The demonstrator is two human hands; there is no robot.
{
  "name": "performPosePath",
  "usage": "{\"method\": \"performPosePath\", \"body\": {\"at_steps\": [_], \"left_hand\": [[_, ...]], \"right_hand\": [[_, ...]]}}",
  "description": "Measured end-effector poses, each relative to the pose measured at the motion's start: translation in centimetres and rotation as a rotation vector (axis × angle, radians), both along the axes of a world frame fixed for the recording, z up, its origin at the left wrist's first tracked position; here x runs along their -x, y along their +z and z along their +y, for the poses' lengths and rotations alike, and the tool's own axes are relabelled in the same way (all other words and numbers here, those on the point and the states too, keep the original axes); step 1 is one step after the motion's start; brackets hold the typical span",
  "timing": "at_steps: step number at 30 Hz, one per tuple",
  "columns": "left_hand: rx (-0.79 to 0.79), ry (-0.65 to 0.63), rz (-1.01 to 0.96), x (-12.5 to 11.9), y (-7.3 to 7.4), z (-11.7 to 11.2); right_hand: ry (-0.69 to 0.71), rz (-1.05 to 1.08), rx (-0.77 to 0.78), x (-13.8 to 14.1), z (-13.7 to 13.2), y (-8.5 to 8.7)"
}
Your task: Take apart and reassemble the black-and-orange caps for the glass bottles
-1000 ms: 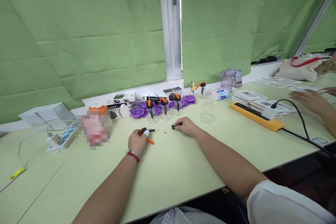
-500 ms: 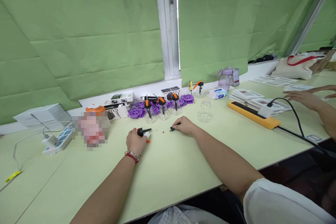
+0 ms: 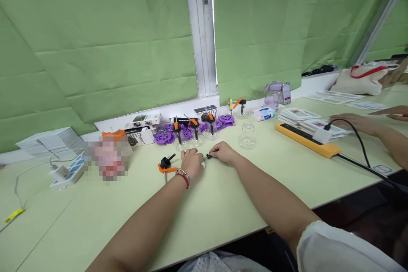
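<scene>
My right hand [image 3: 223, 152] rests on the pale green table [image 3: 223, 204] and pinches a small black part [image 3: 208, 157] at its fingertips. My left hand [image 3: 192, 162], with a red bracelet at the wrist and a white cover on one fingertip, lies right beside it. Its fingers are curled and meet the same black part. A black and orange pump head [image 3: 165, 165] lies loose on the table just left of my left hand.
Several small glass bottles with orange and black pump tops [image 3: 194, 132], purple discs [image 3: 164, 137] and an empty glass jar [image 3: 247, 134] stand behind my hands. At right lie an orange power strip [image 3: 306, 139] with a black cable, stacked cards, and another person's hand [image 3: 350, 120].
My left hand has let go of the pump head, which now lies on the table, and has moved right to meet my right hand at the black part.
</scene>
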State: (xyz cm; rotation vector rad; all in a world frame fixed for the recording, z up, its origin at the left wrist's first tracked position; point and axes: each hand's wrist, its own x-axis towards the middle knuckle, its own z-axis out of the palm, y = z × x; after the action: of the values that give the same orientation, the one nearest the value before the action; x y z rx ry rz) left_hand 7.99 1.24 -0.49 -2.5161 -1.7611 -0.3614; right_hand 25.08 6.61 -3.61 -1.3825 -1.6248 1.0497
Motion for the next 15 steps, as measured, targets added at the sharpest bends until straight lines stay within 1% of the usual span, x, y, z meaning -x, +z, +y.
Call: {"method": "performPosePath", "body": {"at_steps": [2,5,11,13,15], "left_hand": [[-0.014,0.007,-0.02,-0.8,-0.2,0.9],[-0.02,0.022,-0.062,-1.3,-0.5,1.6],[-0.017,0.033,-0.079,-0.8,-0.5,1.8],[-0.007,0.05,-0.082,-0.5,-0.3,1.8],[0.001,0.06,-0.082,-0.3,-0.1,1.9]], "right_hand": [[0.005,0.002,0.002,0.0,-0.2,0.2],[0.004,-0.008,-0.001,0.0,-0.3,0.5],[-0.013,-0.103,-0.09,-1.6,0.6,0.3],[0.02,-0.116,-0.107,-2.1,0.9,0.0],[0.09,-0.123,-0.128,-2.3,1.2,-0.3]]}}
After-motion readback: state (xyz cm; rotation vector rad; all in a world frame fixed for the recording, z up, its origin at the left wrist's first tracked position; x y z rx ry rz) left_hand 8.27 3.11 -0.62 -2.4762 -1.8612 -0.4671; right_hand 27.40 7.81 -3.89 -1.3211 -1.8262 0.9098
